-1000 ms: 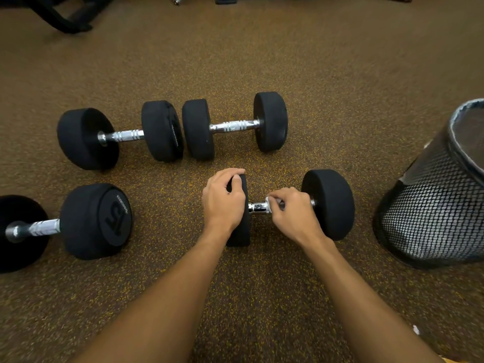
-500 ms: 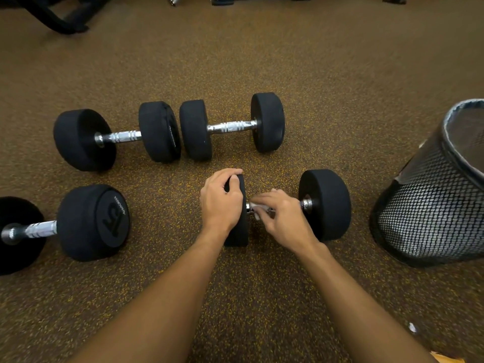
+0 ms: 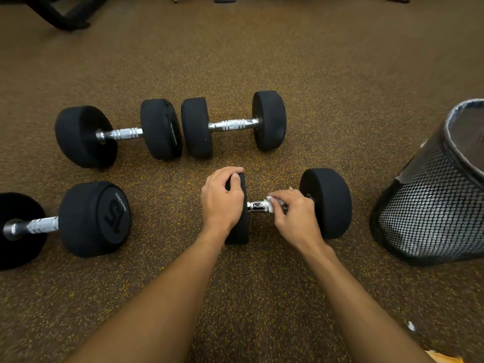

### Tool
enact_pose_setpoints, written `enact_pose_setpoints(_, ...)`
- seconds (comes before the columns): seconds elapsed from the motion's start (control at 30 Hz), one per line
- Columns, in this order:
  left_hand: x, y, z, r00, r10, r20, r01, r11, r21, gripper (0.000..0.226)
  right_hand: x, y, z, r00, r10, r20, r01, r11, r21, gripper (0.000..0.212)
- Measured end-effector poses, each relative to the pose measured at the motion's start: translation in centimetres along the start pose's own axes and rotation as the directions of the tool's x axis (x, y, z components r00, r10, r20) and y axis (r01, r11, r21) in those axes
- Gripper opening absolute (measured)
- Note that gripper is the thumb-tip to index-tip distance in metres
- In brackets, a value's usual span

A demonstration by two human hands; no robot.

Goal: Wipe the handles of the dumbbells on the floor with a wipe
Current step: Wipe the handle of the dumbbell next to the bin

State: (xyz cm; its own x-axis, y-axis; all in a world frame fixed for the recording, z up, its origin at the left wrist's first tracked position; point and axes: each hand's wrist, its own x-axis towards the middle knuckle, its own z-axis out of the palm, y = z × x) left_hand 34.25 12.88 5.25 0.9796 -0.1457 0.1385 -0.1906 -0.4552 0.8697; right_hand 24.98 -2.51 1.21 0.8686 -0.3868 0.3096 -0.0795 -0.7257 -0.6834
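My right hand (image 3: 296, 218) pinches the wipe (image 3: 272, 204) around the handle (image 3: 258, 206), now back near its right end after sliding left. My left hand (image 3: 222, 203) clamps the near dumbbell (image 3: 327, 203)'s left head; this handle is nearly done.

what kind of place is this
Most likely a gym or weight room: four black dumbbells with chrome handles lie on speckled rubber flooring, dark equipment bases stand at the far edge, and a mesh waste bin sits to the right.
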Motion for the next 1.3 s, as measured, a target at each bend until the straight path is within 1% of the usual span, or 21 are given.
enact_pose_setpoints(0.13, 0.1, 0.1, 0.0, 1.000, -0.006, 0.009, 0.006, 1.000, -0.006, 0.028, -0.2, -0.4, 0.6, 0.993, -0.094, 0.074, 0.094, 0.996, 0.001, 0.024)
enact_pose_setpoints(0.2, 0.0, 0.0, 0.0, 1.000, -0.004, 0.002, 0.004, 1.000, -0.003, 0.028, -0.6, 0.2, 0.2, 0.995, -0.091, 0.038, 0.090, 0.996, 0.019, 0.024)
enact_pose_setpoints(0.3, -0.1, 0.0, 0.0, 1.000, 0.009, -0.009, -0.008, 1.000, 0.009, 0.029, -0.7, 0.6, 0.2, 0.998, -0.033, -0.061, 0.033, 0.999, -0.009, 0.019)
enact_pose_setpoints(0.37, 0.0, 0.0, 0.0, 1.000, 0.009, -0.009, -0.008, 1.000, 0.007, 0.029, -0.7, 0.2, 0.8, 0.998, -0.050, -0.045, 0.049, 0.999, -0.023, 0.021)
enact_pose_setpoints(0.47, 0.1, 0.0, 0.0, 1.000, -0.003, -0.002, 0.003, 1.000, -0.007, 0.029, -1.4, 0.4, 1.3, 0.992, -0.124, -0.018, 0.124, 0.992, 0.011, 0.027)
enact_pose_setpoints(0.53, 0.2, -0.1, 0.1, 1.000, -0.004, -0.002, 0.004, 1.000, -0.005, 0.028, -1.9, 1.3, 1.1, 0.987, -0.147, -0.061, 0.149, 0.989, 0.025, 0.029)
enact_pose_setpoints(0.6, 0.2, -0.2, 0.1, 1.000, -0.007, -0.004, 0.007, 1.000, 0.005, 0.028, -2.0, 1.8, 1.0, 0.985, -0.120, -0.121, 0.123, 0.992, 0.020, 0.028)
enact_pose_setpoints(0.67, 0.2, -0.1, 0.1, 1.000, -0.012, -0.002, 0.012, 1.000, 0.009, 0.028, -1.7, 1.4, 1.4, 0.985, -0.094, -0.146, 0.098, 0.995, 0.018, 0.026)
enact_pose_setpoints(0.8, 0.2, 0.0, 0.1, 1.000, -0.018, 0.002, 0.018, 1.000, 0.001, 0.028, -1.9, 0.3, 2.3, 0.981, -0.188, -0.040, 0.189, 0.982, 0.029, 0.028)
enact_pose_setpoints(0.83, 0.2, 0.1, 0.1, 1.000, -0.016, 0.002, 0.016, 1.000, 0.000, 0.028, -2.1, 0.5, 2.1, 0.978, -0.202, -0.041, 0.204, 0.978, 0.037, 0.029)
enact_pose_setpoints(0.9, 0.2, 0.0, 0.0, 1.000, -0.001, -0.006, 0.001, 1.000, -0.006, 0.028, -2.3, 1.4, 1.7, 0.978, -0.183, -0.104, 0.188, 0.981, 0.046, 0.029)
enact_pose_setpoints(0.97, 0.1, 0.1, 0.0, 1.000, 0.004, -0.010, -0.004, 1.000, -0.009, 0.028, -2.1, 1.9, 1.6, 0.976, -0.131, -0.172, 0.139, 0.990, 0.037, 0.027)
enact_pose_setpoints(1.0, 0.1, 0.1, 0.0, 1.000, 0.000, -0.007, 0.000, 1.000, -0.009, 0.028, -2.0, 1.8, 1.7, 0.976, -0.115, -0.183, 0.123, 0.992, 0.034, 0.026)
enact_pose_setpoints(1.07, 0.2, 0.2, -0.1, 1.000, -0.008, 0.001, 0.008, 1.000, -0.009, 0.028, -1.8, 1.1, 2.3, 0.981, -0.127, -0.150, 0.134, 0.990, 0.036, 0.027)
enact_pose_setpoints(1.13, 0.3, 0.2, -0.1, 1.000, -0.018, 0.011, 0.018, 1.000, -0.011, 0.028, -2.1, 0.7, 2.5, 0.980, -0.175, -0.093, 0.179, 0.983, 0.036, 0.030)
enact_pose_setpoints(1.17, 0.3, 0.2, -0.1, 1.000, -0.022, 0.013, 0.023, 1.000, -0.011, 0.028, -2.3, 0.9, 2.4, 0.977, -0.194, -0.087, 0.199, 0.979, 0.044, 0.032)
enact_pose_setpoints(1.23, 0.3, 0.2, -0.1, 1.000, -0.024, 0.012, 0.024, 1.000, -0.013, 0.028, -2.5, 1.7, 1.9, 0.974, -0.189, -0.125, 0.197, 0.979, 0.051, 0.032)
enact_pose_setpoints(1.3, 0.2, 0.1, 0.0, 1.000, -0.023, 0.013, 0.023, 1.000, -0.016, 0.028, -2.3, 2.2, 1.8, 0.973, -0.152, -0.172, 0.160, 0.987, 0.033, 0.030)
